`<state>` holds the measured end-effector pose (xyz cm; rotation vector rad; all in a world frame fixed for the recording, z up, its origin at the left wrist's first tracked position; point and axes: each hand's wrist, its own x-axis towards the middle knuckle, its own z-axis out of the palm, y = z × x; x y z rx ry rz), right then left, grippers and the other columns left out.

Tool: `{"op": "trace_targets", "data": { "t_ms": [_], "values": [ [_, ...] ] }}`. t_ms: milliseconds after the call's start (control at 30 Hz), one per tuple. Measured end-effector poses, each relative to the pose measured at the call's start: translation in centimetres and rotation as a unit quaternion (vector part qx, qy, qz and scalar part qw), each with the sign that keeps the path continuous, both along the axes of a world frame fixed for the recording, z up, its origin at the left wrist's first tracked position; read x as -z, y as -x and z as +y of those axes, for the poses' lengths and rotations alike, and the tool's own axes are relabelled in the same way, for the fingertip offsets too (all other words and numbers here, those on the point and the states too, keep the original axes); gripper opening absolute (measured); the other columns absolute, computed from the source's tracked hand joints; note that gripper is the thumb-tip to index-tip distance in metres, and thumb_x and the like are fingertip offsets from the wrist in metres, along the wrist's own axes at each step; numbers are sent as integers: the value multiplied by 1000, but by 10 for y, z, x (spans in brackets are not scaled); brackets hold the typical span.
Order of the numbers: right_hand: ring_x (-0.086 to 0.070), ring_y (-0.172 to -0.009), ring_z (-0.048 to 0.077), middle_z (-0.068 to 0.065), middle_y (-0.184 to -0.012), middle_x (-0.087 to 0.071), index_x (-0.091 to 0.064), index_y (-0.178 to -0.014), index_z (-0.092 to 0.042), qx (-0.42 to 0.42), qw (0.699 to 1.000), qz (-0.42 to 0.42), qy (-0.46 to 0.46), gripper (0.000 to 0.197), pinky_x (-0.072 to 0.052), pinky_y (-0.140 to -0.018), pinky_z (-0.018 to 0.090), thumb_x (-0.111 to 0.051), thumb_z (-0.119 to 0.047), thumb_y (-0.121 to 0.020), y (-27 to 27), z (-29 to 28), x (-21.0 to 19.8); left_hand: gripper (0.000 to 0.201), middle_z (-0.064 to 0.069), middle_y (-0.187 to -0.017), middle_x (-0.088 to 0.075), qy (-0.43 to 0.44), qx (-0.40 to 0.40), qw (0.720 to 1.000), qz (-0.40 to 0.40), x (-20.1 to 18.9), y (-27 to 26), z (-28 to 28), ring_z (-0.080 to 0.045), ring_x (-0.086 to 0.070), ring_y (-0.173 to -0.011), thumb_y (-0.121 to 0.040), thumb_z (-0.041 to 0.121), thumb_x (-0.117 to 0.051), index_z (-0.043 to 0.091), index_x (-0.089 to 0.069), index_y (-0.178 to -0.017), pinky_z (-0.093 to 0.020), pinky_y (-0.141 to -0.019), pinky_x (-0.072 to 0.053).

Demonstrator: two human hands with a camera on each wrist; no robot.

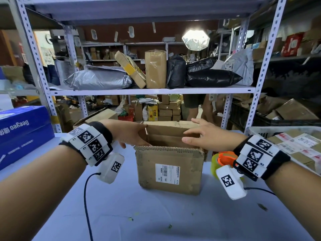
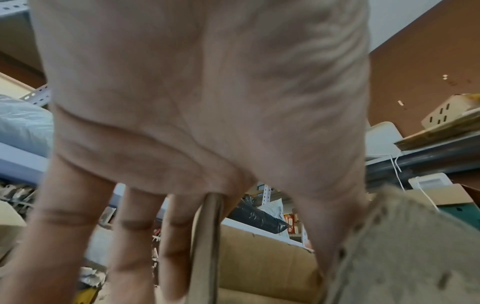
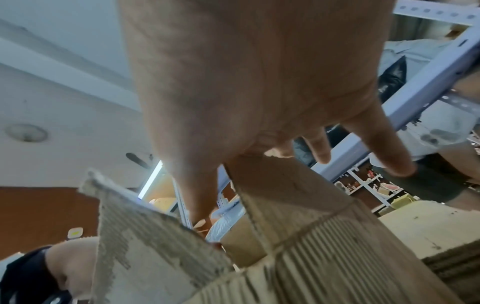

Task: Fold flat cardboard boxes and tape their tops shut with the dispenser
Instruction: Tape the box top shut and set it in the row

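A worn brown cardboard box (image 1: 170, 171) with a white label stands upright on the table, its top flaps up. My left hand (image 1: 135, 140) is at the box's left side. Its straight fingers (image 2: 135, 236) straddle the thin edge of the left flap (image 2: 207, 236). My right hand (image 1: 196, 133) lies over the right flap (image 3: 280, 195), fingers straight, with the thumb (image 3: 194, 195) on the inner side. The orange tape dispenser (image 1: 224, 160) with its yellowish roll sits on the table right of the box, partly hidden by my right wrist.
A blue carton (image 1: 22, 133) lies at the table's left edge. A basket of labelled parcels (image 1: 295, 143) stands at the right. A metal shelf (image 1: 152, 91) loaded with packages rises behind the table. A black cable (image 1: 86, 197) trails from my left wrist across the pale table (image 1: 156, 218).
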<state>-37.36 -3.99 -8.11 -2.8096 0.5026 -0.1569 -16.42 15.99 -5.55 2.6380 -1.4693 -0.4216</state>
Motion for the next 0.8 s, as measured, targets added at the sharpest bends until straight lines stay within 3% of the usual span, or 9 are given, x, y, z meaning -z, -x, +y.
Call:
{"op": "trace_targets", "data": {
  "t_ms": [67,167,267,400,500,567,633,733,800],
  "values": [
    [-17,-150,19,1,-163,-14,-50,-143,-33,20,999,32,12,102,-24,-118,38,-32,-97,-65,-7,-5,-3,89,8,-108,-61,28,29,998,-46,2,-1,3,-14,-61,-86,-79,66,-69,29,-32,-152,-30,-71,-54],
    [-36,-139,20,5,-151,-32,-31,-154,-19,20,999,46,-16,122,-34,-108,29,-30,-97,-60,-14,-8,-10,98,6,-137,-44,78,52,995,-41,8,-2,10,-13,-56,-110,-80,60,-72,34,-19,-158,-31,-95,-49],
    [-48,-130,20,5,-159,-31,-17,-158,-15,13,997,35,-61,118,-44,-101,27,-37,-86,-66,-17,-6,-14,90,7,-145,-46,135,86,987,-10,14,2,13,-10,-60,-116,-88,39,-71,35,-17,-159,-26,-99,-49],
    [-13,-151,18,2,-166,-9,2,-159,-29,1,992,3,-129,101,-16,-111,27,-47,-74,-84,-17,2,-2,76,13,-131,-63,155,91,982,56,20,4,18,-6,-59,-122,-86,56,-60,31,-36,-153,-29,-109,-43],
    [-2,-152,13,-7,-166,3,11,-156,-39,-18,975,-35,-221,98,-8,-120,34,-44,-74,-83,-14,7,9,79,14,-139,-58,136,101,979,114,26,1,23,-3,-52,-128,-79,65,-53,30,-45,-149,-32,-114,-38],
    [-7,-152,12,-14,-165,-4,-1,-158,-38,-17,965,-50,-258,89,-11,-124,42,-29,-77,-84,-12,8,16,63,21,-138,-59,144,120,967,172,30,-3,27,4,-50,-128,-88,67,-51,35,-52,-142,-28,-112,-37],
    [-37,-140,9,-18,-150,-39,-35,-152,-34,14,946,-71,-316,77,-29,-117,36,-17,-75,-90,-9,5,23,61,21,-137,-60,172,149,931,284,33,-7,33,5,-50,-130,-87,67,-54,30,-59,-135,-20,-109,-36],
    [-67,-85,0,-12,-96,-70,-64,-119,-30,46,904,-147,-399,39,-53,-70,20,-33,-49,-105,-11,-1,36,93,2,-142,-60,212,169,884,380,39,-11,41,-8,-50,-135,-73,76,-66,6,-59,-134,-20,-112,-34],
    [-69,-84,10,-1,-96,-71,-66,-116,-21,50,891,-182,-413,25,-56,-61,23,-44,-16,-105,-16,-7,42,79,1,-135,-65,223,143,902,340,43,-14,40,-10,-54,-131,-78,71,-67,7,-67,-125,-31,-119,-31]
  ]
}}
